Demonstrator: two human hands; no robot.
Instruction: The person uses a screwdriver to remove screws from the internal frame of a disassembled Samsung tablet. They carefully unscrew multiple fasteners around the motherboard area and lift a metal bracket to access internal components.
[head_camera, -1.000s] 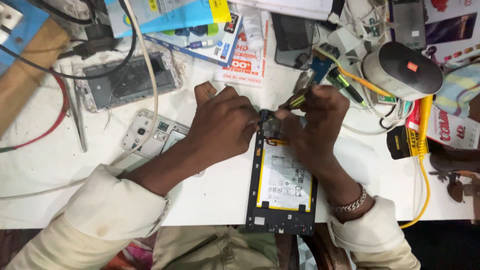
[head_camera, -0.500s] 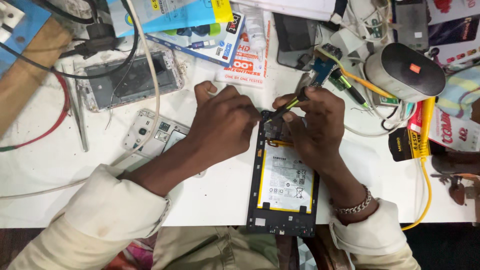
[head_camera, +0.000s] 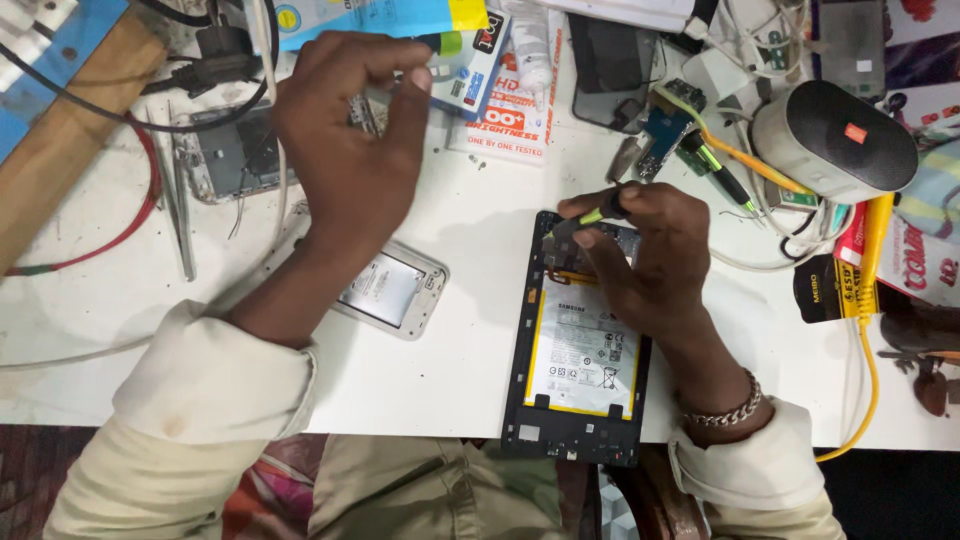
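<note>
An opened black tablet (head_camera: 521, 400) lies face down at the table's front edge, its white, yellow-edged battery (head_camera: 583, 352) exposed. My right hand (head_camera: 655, 265) rests over the tablet's top end and grips a small screwdriver (head_camera: 597, 214) with a yellow-green and black handle, tip pointing down-left at the tablet's top corner. My left hand (head_camera: 345, 140) is raised over the back left of the table, thumb and forefinger pinched together near a blue package (head_camera: 478, 62). I cannot see whether anything small sits between them.
A silver opened phone (head_camera: 398, 292) lies beside my left forearm, another phone frame (head_camera: 222, 152) behind it. Tweezers (head_camera: 181, 215) and a wooden block (head_camera: 65, 135) are at left. A grey speaker (head_camera: 835, 140), circuit parts, tangled wires and a yellow cable (head_camera: 868, 340) crowd the right.
My left hand has left the tablet's top and moved up and left toward the packages. My right hand stays on the tablet with the screwdriver.
</note>
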